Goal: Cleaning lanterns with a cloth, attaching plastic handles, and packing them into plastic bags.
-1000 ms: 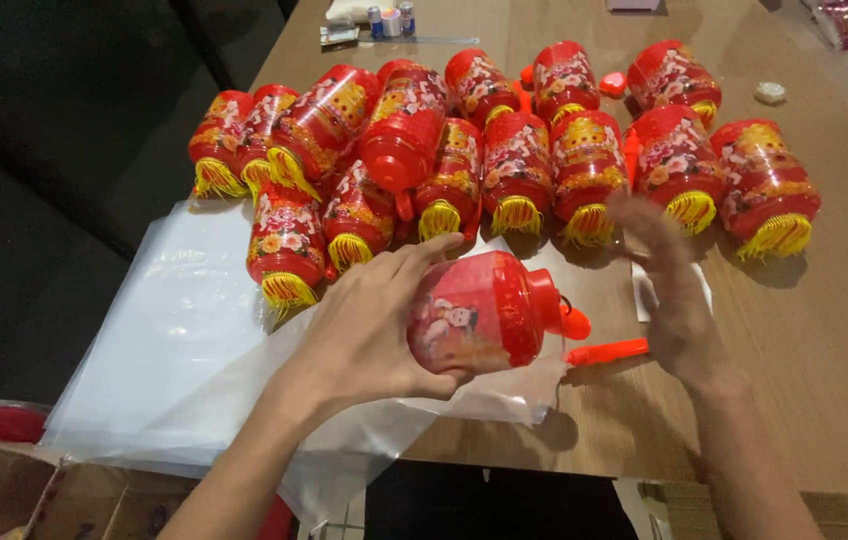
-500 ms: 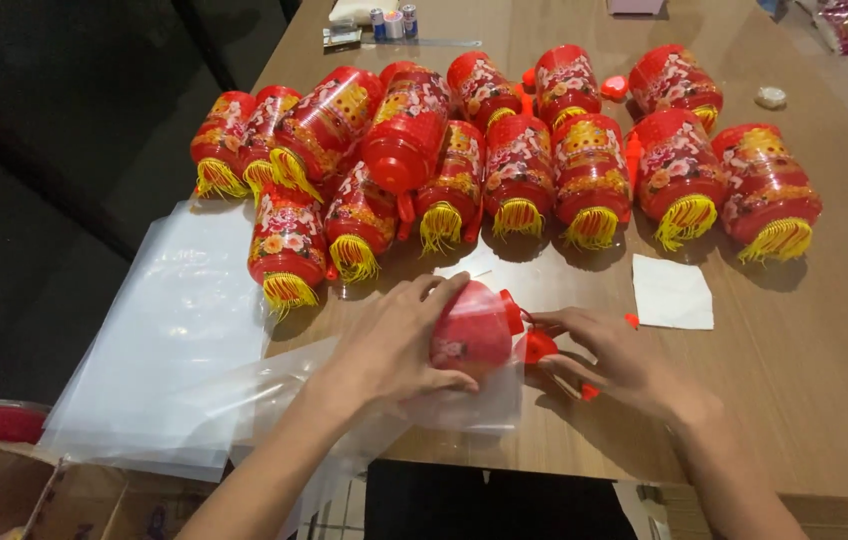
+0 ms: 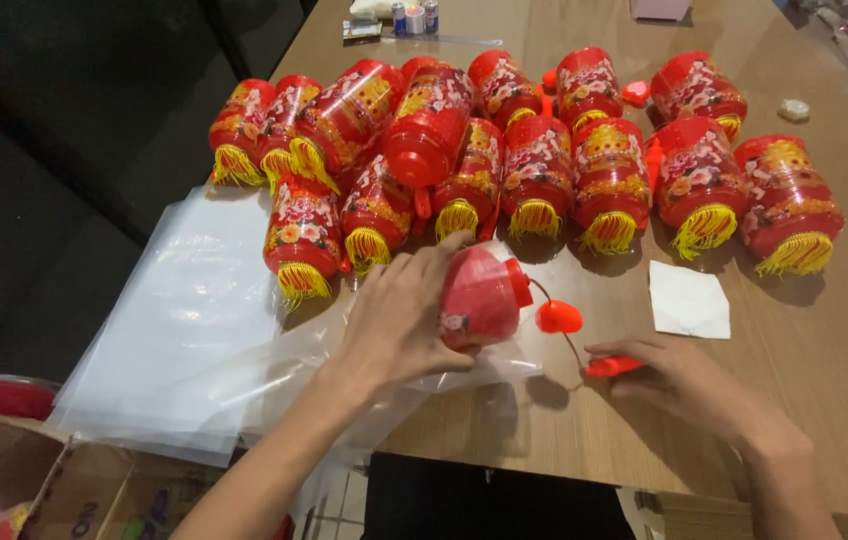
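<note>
While the left hand [image 3: 399,320] clasps a red lantern [image 3: 479,297] over a clear plastic bag [image 3: 274,375] on the wooden table [image 3: 824,340], the right hand [image 3: 684,380] pinches its red stick [image 3: 612,366]; finished lanterns [image 3: 534,150] lie just beyond.

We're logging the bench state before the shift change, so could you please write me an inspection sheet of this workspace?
Surface: wooden table, partly covered by clear plastic bags at its left edge.
Job's things: red lantern on its side; red handle joined to it by a thin cord.
Clutter: row of finished lanterns with yellow tassels; white paper; small bottles at the far end.
Grippers: left hand holds the red lantern; right hand pinches the red handle.
Cables: nothing seen.
Surroundings: cardboard box at lower left; dark floor beyond.
</note>
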